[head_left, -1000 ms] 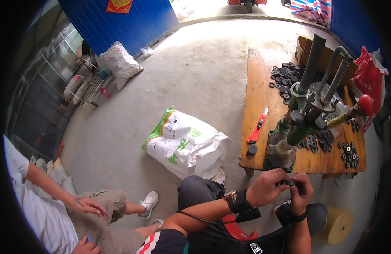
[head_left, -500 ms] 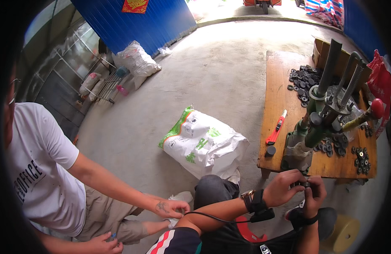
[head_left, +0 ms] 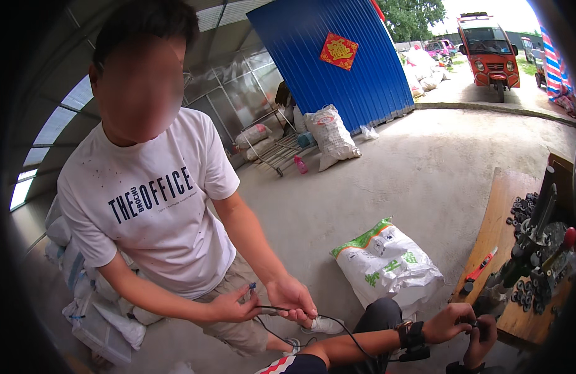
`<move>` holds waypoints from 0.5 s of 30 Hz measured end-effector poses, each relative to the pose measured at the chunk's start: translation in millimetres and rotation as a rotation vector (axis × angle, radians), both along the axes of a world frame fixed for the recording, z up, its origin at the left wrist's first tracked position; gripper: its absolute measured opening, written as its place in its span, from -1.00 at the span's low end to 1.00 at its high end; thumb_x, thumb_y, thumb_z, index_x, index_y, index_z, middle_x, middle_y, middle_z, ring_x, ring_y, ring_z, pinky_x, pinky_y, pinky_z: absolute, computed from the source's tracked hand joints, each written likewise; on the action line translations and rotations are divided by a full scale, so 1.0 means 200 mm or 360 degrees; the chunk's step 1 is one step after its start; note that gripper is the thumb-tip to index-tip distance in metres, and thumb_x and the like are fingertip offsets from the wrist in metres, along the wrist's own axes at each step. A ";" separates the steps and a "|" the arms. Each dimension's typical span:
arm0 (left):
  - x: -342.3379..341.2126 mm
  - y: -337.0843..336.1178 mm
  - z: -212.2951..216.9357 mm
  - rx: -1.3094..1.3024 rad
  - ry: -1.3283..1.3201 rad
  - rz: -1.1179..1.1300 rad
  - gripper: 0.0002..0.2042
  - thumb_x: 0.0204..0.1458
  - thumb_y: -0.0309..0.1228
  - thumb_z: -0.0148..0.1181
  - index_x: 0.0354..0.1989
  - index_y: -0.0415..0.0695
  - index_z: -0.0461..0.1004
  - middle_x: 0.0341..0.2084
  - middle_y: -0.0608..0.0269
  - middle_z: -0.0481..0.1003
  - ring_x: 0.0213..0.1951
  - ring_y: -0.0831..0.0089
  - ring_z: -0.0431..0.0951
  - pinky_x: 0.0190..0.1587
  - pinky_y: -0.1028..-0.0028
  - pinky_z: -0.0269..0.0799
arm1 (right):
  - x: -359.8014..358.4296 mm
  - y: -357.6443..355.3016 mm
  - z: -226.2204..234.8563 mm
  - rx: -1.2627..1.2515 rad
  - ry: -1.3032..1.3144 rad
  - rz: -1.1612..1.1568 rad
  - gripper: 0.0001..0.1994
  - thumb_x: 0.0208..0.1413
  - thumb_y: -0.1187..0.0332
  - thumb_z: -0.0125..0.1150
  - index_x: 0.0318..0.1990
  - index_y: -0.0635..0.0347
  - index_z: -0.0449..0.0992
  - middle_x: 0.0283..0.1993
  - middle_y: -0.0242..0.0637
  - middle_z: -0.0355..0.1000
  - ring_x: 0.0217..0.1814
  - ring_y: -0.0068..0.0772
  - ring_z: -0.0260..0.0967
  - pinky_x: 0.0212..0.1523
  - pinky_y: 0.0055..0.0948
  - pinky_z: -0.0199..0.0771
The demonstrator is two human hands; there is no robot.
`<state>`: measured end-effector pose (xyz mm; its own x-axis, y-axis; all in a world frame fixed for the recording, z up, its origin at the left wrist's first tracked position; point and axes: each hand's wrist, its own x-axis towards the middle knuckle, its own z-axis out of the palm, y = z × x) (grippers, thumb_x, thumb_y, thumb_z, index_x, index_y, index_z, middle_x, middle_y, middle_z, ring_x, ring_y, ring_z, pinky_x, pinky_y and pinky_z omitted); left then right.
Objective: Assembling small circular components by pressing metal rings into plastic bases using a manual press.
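I have a small dark part (head_left: 476,324) pinched between my left hand (head_left: 448,322) and my right hand (head_left: 480,341), both grips closed on it just short of the near edge of the table (head_left: 496,224). It is too small for me to make out its shape; I judge it a hard, light piece like the ones heaped beyond, stiff enough to take a firm fingertip pinch, and easy to fumble, so the hold belongs on its outer rim with thumb and forefinger. A thin black cable (head_left: 337,324) runs from my left forearm, away from the grip, to another person's hands (head_left: 291,298); it is limp and light and would snag if I pulled. Just past my grip stands a dark green machine with upright posts (head_left: 529,258), a red-handled tool (head_left: 481,267) beside it, and a pile of dark round parts (head_left: 523,209) farther on. Left of the table a white sack (head_left: 387,265) lies on the concrete floor (head_left: 437,156).
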<state>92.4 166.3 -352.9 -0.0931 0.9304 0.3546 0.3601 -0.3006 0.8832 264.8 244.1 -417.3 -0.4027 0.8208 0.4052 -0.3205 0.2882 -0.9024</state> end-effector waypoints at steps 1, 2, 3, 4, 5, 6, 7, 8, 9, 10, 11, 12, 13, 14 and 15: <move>-0.01 -0.02 0.01 0.0016 0.0033 0.0023 -0.80 0.05 -0.60 0.37 -0.17 -0.31 0.52 -0.30 0.04 0.55 -0.20 0.13 0.62 -0.13 0.24 0.50 | -0.02 -0.01 0.03 0.0016 0.0033 0.0023 -0.72 0.25 0.25 0.35 -0.11 0.28 0.47 -0.17 -0.29 0.39 -0.24 -0.38 0.38 -0.26 -0.40 0.35; 0.00 -0.02 0.01 -0.0008 -0.0048 -0.0033 -0.81 0.05 -0.60 0.37 -0.17 -0.31 0.52 -0.30 0.05 0.55 -0.20 0.16 0.63 -0.14 0.25 0.51 | 0.01 -0.02 0.07 0.0032 0.0012 0.0102 -0.81 0.29 0.40 0.32 -0.05 0.29 0.52 -0.14 -0.26 0.45 -0.22 -0.38 0.43 -0.20 -0.40 0.44; 0.00 -0.04 0.02 -0.0029 -0.0124 -0.0079 -0.81 0.06 -0.60 0.36 -0.18 -0.30 0.52 -0.31 0.07 0.56 -0.21 0.19 0.64 -0.15 0.27 0.52 | 0.02 -0.04 0.12 0.0053 -0.0005 0.0189 -0.85 0.33 0.55 0.29 0.00 0.30 0.57 -0.10 -0.23 0.52 -0.19 -0.37 0.48 -0.14 -0.40 0.54; -0.01 -0.05 0.03 0.0041 -0.0029 -0.0083 -0.82 0.05 -0.60 0.36 -0.18 -0.30 0.52 -0.29 0.08 0.57 -0.21 0.23 0.64 -0.17 0.28 0.52 | 0.05 -0.04 0.11 0.0141 -0.0091 0.0257 -0.84 0.41 0.60 0.16 0.08 0.30 0.51 -0.02 -0.27 0.45 -0.15 -0.43 0.42 -0.10 -0.45 0.51; 0.00 -0.07 0.05 0.0129 0.0086 -0.0065 -0.82 0.05 -0.59 0.37 -0.22 -0.31 0.50 -0.30 0.08 0.55 -0.23 0.20 0.63 -0.19 0.27 0.51 | 0.06 -0.05 0.09 0.0153 -0.0069 0.0271 -0.84 0.41 0.60 0.16 0.08 0.30 0.51 -0.02 -0.27 0.45 -0.15 -0.43 0.42 -0.10 -0.45 0.51; 0.01 -0.08 0.07 0.0088 0.0065 -0.0064 -0.80 0.01 -0.57 0.37 -0.22 -0.30 0.50 -0.31 0.04 0.54 -0.20 0.11 0.60 -0.13 0.23 0.48 | 0.08 -0.06 0.08 0.0129 -0.0077 0.0269 -0.84 0.41 0.59 0.17 0.07 0.30 0.52 -0.02 -0.26 0.47 -0.16 -0.43 0.43 -0.10 -0.45 0.51; 0.02 -0.09 0.06 0.0054 0.0039 -0.0062 -0.78 -0.04 -0.55 0.37 -0.23 -0.29 0.49 -0.32 0.01 0.53 -0.17 0.01 0.58 -0.08 0.18 0.46 | 0.08 -0.07 0.08 0.0111 -0.0090 0.0268 -0.84 0.40 0.59 0.18 0.07 0.30 0.53 -0.02 -0.25 0.48 -0.16 -0.42 0.43 -0.10 -0.45 0.52; 0.02 -0.10 0.05 0.0066 0.0051 -0.0051 -0.78 -0.04 -0.55 0.37 -0.23 -0.29 0.49 -0.32 0.01 0.53 -0.17 0.01 0.58 -0.08 0.18 0.46 | 0.08 -0.08 0.10 0.0150 -0.0077 0.0293 -0.84 0.41 0.59 0.18 0.07 0.30 0.53 -0.01 -0.24 0.49 -0.15 -0.41 0.44 -0.10 -0.44 0.52; 0.02 -0.10 0.04 0.0120 0.0116 -0.0047 -0.78 -0.04 -0.55 0.37 -0.23 -0.30 0.49 -0.32 0.00 0.53 -0.17 0.00 0.58 -0.08 0.18 0.46 | 0.08 -0.08 0.10 0.0162 -0.0067 0.0302 -0.84 0.41 0.59 0.18 0.07 0.30 0.53 -0.01 -0.24 0.49 -0.15 -0.41 0.44 -0.10 -0.44 0.52; 0.02 -0.10 0.04 0.0170 0.0176 -0.0040 -0.78 -0.04 -0.56 0.37 -0.24 -0.30 0.48 -0.32 0.00 0.52 -0.17 0.00 0.58 -0.08 0.18 0.46 | 0.07 -0.07 0.08 0.0200 -0.0060 0.0275 -0.83 0.41 0.59 0.18 0.08 0.31 0.53 -0.01 -0.24 0.49 -0.15 -0.41 0.44 -0.10 -0.43 0.53; 0.01 -0.10 0.03 0.0174 0.0184 -0.0028 -0.78 -0.04 -0.56 0.37 -0.24 -0.30 0.48 -0.32 0.00 0.52 -0.17 0.00 0.58 -0.08 0.18 0.46 | 0.07 -0.07 0.06 0.0236 -0.0053 0.0250 -0.83 0.40 0.59 0.18 0.08 0.31 0.53 -0.01 -0.24 0.50 -0.15 -0.41 0.45 -0.10 -0.42 0.53; 0.01 -0.11 0.02 0.0173 0.0186 -0.0021 -0.78 -0.04 -0.56 0.37 -0.24 -0.30 0.48 -0.31 0.00 0.52 -0.17 -0.01 0.58 -0.08 0.18 0.46 | 0.06 -0.06 0.05 0.0238 -0.0044 0.0265 -0.83 0.40 0.59 0.18 0.08 0.31 0.53 -0.01 -0.24 0.50 -0.15 -0.41 0.45 -0.10 -0.42 0.53; 0.00 -0.10 0.03 0.0174 0.0194 -0.0016 -0.78 -0.04 -0.56 0.37 -0.23 -0.29 0.48 -0.31 0.00 0.52 -0.16 -0.01 0.58 -0.08 0.18 0.46 | 0.06 -0.05 0.03 0.0244 -0.0075 0.0251 -0.82 0.40 0.60 0.18 0.09 0.31 0.53 -0.01 -0.24 0.50 -0.15 -0.41 0.45 -0.09 -0.42 0.53; -0.01 -0.10 0.03 0.0172 0.0206 -0.0007 -0.78 -0.04 -0.56 0.36 -0.23 -0.29 0.48 -0.31 0.00 0.52 -0.16 -0.01 0.58 -0.08 0.18 0.46 | 0.04 -0.03 0.02 0.0248 -0.0102 0.0241 -0.82 0.40 0.60 0.18 0.09 0.32 0.53 -0.01 -0.24 0.50 -0.15 -0.41 0.45 -0.09 -0.41 0.54; -0.02 -0.09 0.03 0.0168 0.0221 0.0007 -0.78 -0.04 -0.56 0.36 -0.23 -0.29 0.48 -0.31 0.00 0.52 -0.16 -0.01 0.58 -0.08 0.18 0.46 | 0.03 -0.02 0.00 0.0248 -0.0080 0.0263 -0.82 0.40 0.60 0.18 0.09 0.32 0.53 -0.01 -0.24 0.50 -0.15 -0.41 0.45 -0.09 -0.41 0.54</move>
<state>88.3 147.4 -347.9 -0.0404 0.8871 0.4599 0.4781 -0.3870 0.7884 269.9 240.3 -417.2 -0.5493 0.6709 0.4981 -0.3308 0.3728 -0.8669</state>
